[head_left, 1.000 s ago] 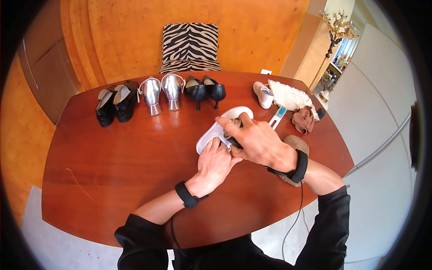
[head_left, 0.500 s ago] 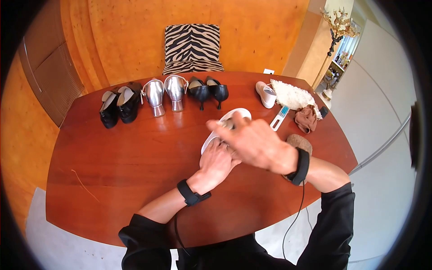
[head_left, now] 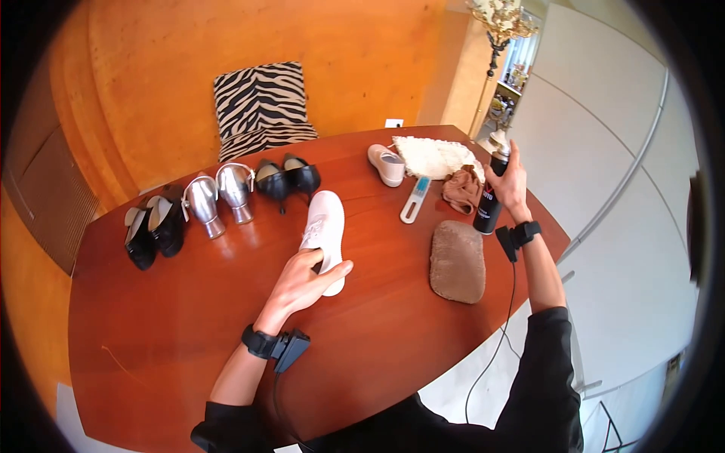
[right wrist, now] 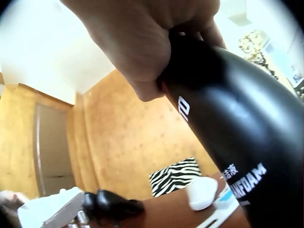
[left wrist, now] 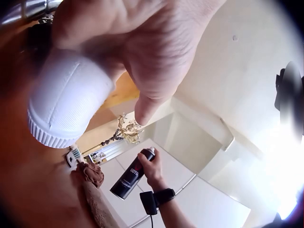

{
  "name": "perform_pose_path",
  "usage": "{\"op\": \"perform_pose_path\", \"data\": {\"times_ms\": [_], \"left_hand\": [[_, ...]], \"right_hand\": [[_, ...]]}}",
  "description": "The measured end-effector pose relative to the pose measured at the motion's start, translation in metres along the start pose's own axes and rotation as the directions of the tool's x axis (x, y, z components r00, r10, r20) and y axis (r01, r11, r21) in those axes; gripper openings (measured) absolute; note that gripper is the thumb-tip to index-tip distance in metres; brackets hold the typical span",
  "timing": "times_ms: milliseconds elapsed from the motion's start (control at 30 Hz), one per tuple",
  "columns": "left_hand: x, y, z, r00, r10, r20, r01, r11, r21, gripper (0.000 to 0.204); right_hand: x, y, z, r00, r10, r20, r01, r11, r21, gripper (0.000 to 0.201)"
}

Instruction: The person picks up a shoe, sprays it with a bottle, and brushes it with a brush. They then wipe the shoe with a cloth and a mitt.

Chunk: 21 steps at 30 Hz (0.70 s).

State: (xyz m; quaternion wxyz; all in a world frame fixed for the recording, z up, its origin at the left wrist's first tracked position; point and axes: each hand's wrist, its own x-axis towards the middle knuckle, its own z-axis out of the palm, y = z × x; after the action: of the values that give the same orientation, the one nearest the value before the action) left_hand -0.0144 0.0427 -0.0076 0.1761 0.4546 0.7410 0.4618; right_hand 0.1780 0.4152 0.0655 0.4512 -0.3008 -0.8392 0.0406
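My left hand [head_left: 298, 283] holds a white sneaker [head_left: 326, 215] over the middle of the table. Its fingers reach into the shoe's opening and its thumb lies against the sole side. The toe points away from me; in the left wrist view the ribbed heel edge [left wrist: 50, 135] shows up close. Off to the right, my right hand [head_left: 511, 185] grips a black spray can [head_left: 487, 214] with a pale nozzle top, tilted slightly. White lettering on the can [right wrist: 237, 118] shows in the right wrist view.
Another pale sneaker [head_left: 387, 164], a white fluffy cloth [head_left: 434, 156], a brush [head_left: 413, 205], a crumpled brown cloth [head_left: 460, 190] and a brown plush pad [head_left: 458, 260] lie on the right. Black flat shoes [head_left: 165, 226], silver heels [head_left: 202, 198] and black heels [head_left: 272, 181] line the back left.
Both hands were together at the white sneaker. My right hand has left it, moved right and taken hold of the spray can. The sneaker has turned, toe pointing away. The head view has shifted right.
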Motion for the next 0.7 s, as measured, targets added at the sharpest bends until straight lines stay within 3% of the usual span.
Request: {"op": "perform_pose_path", "data": {"times_ms": [133, 267, 467, 700], "left_hand": [[-0.002, 0.004, 0.003, 0.997, -0.053, 0.059, 0.057, 0.997, -0.060, 0.040], [-0.004, 0.006, 0.006, 0.996, -0.063, 0.070, 0.067, 0.996, -0.052, 0.040], [-0.002, 0.002, 0.007, 0.984, -0.119, 0.131, 0.113, 0.992, 0.055, 0.040], [-0.004, -0.002, 0.013, 0.981, -0.119, 0.151, 0.124, 0.992, -0.020, 0.044]], "right_hand": [[-0.005, 0.056, -0.006, 0.981, 0.167, -0.098, -0.168, 0.986, 0.001, 0.080], [-0.012, 0.096, -0.003, 0.960, 0.211, -0.185, -0.220, 0.975, -0.028, 0.081], [-0.011, 0.128, 0.003, 0.948, 0.225, -0.226, -0.251, 0.964, -0.091, 0.081], [-0.003, 0.161, 0.008, 0.951, 0.209, -0.229, -0.247, 0.957, -0.150, 0.081]]}}
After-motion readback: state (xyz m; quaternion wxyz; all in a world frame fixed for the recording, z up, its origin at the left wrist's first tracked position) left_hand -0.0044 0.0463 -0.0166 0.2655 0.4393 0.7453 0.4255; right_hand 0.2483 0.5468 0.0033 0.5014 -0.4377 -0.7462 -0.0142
